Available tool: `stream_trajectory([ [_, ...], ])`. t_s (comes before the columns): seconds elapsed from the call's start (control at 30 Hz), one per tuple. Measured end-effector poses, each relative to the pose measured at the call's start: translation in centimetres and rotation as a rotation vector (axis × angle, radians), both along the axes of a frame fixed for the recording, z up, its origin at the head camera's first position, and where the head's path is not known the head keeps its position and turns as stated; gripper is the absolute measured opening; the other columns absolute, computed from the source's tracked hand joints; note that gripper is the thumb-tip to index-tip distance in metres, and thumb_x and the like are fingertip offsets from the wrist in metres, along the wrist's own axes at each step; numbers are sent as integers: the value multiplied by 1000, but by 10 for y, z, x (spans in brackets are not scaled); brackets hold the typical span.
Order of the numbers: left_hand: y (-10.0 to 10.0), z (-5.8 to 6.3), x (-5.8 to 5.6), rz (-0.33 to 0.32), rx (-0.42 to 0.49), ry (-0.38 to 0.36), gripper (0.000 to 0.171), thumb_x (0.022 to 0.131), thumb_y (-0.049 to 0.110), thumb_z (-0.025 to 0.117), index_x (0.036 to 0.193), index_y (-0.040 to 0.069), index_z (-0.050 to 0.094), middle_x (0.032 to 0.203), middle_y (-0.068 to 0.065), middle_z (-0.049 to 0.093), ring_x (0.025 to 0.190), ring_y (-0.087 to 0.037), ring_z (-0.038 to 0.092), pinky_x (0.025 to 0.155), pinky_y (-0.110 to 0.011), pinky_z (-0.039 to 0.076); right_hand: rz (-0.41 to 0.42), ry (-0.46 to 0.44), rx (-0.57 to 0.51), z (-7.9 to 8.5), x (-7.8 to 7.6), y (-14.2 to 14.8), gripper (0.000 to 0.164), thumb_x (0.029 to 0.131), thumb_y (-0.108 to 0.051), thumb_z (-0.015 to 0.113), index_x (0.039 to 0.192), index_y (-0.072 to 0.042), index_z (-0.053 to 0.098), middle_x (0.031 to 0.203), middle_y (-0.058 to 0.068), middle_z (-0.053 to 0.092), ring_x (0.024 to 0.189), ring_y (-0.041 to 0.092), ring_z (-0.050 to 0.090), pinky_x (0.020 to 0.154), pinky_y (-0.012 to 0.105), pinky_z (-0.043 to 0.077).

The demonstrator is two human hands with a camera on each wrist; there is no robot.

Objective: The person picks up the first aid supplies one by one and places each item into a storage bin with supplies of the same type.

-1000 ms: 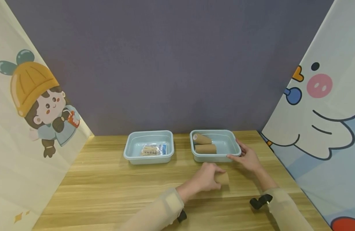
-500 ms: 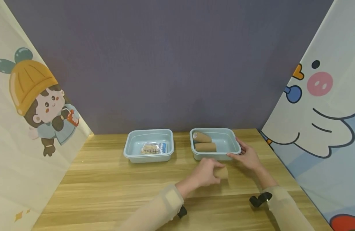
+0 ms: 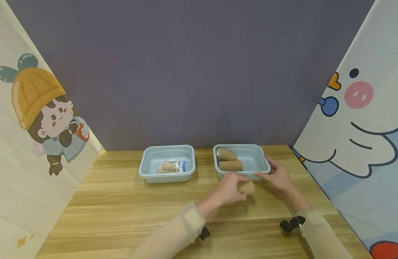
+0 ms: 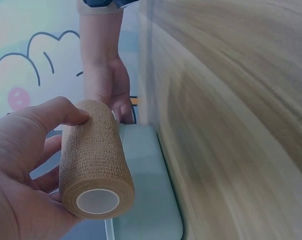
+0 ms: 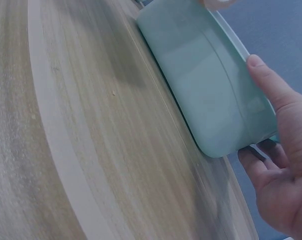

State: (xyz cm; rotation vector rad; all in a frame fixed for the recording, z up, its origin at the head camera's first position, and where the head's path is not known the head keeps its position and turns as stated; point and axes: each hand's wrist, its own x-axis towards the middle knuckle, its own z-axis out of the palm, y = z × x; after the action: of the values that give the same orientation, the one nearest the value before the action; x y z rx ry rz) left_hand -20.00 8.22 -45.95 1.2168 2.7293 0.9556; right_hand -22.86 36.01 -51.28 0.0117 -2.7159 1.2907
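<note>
My left hand [image 3: 229, 189] grips a tan roll of self-adhesive bandage [image 3: 247, 187] in front of the right-hand light blue plastic tray [image 3: 253, 162]. In the left wrist view the bandage roll [image 4: 96, 150] shows its crinkled weave and a white core, with thumb and fingers around it. My right hand [image 3: 280, 178] holds that tray at its right front corner. The right wrist view shows the thumb on the rim and the fingers round the tray's end [image 5: 206, 90]. Inside the tray, two more bandage rolls [image 3: 230, 165] lie on their sides at the left.
A matching light blue tray [image 3: 147, 167] stands to the left, containing a clear packet of cotton swabs [image 3: 172, 167]. Both trays sit toward the back of the wooden table [image 3: 121, 205], before a dark wall [image 3: 199, 72]. Printed cartoon panels flank both sides.
My left hand has moved slightly away from me, carrying the bandage roll closer to the right tray's front. My right hand keeps its hold on the tray corner.
</note>
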Motion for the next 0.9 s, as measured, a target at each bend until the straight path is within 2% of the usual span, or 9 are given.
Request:
stream_trajectory([
  [0.17,-1,2,-3,8,6,-2,55,81,12,87,134,12,74,132,-5,76,121,-13,70,101,-16,56,1,-8,-8,-1,0,0,104,93,-41,84,169,-6,23,166,35,35,147,52,47,113,59,50],
  [0.27,-1,4,-4,9,10,-6,55,81,12,87,134,12,74,131,-6,77,121,-13,70,101,-16,56,7,-8,-16,-2,1,0,103,93,-39,84,169,-5,22,166,34,35,147,52,47,113,55,52],
  [0.5,0,4,-7,16,22,-11,55,81,10,86,134,13,74,130,-7,77,103,-4,65,89,-12,54,16,-8,-31,-1,3,-1,102,94,-37,84,169,-5,23,166,33,36,146,51,49,101,25,57],
  [0.6,0,5,-8,21,26,-15,54,82,10,85,135,12,74,131,-8,76,107,-5,67,94,-14,56,13,-11,-37,1,4,-2,102,93,-37,84,169,-6,23,166,34,36,146,52,49,103,29,58],
  [0.77,1,8,-11,28,30,-16,54,83,10,86,135,12,73,132,-8,76,119,-12,70,101,-19,58,13,-15,-41,4,4,-4,102,93,-37,84,170,-9,23,166,34,36,146,52,49,110,50,56],
  [0.83,2,9,-12,28,27,-6,53,83,11,86,135,12,74,130,-7,77,113,-9,70,100,-18,58,14,-14,-39,3,3,-4,102,93,-37,84,170,-8,22,166,35,36,146,52,49,110,52,55],
  [0.9,3,10,-14,24,28,-2,53,83,12,86,135,12,73,125,-6,78,98,-5,68,96,-16,57,11,-12,-37,2,2,-3,102,93,-37,84,170,-8,23,166,34,36,146,52,49,110,51,55],
])
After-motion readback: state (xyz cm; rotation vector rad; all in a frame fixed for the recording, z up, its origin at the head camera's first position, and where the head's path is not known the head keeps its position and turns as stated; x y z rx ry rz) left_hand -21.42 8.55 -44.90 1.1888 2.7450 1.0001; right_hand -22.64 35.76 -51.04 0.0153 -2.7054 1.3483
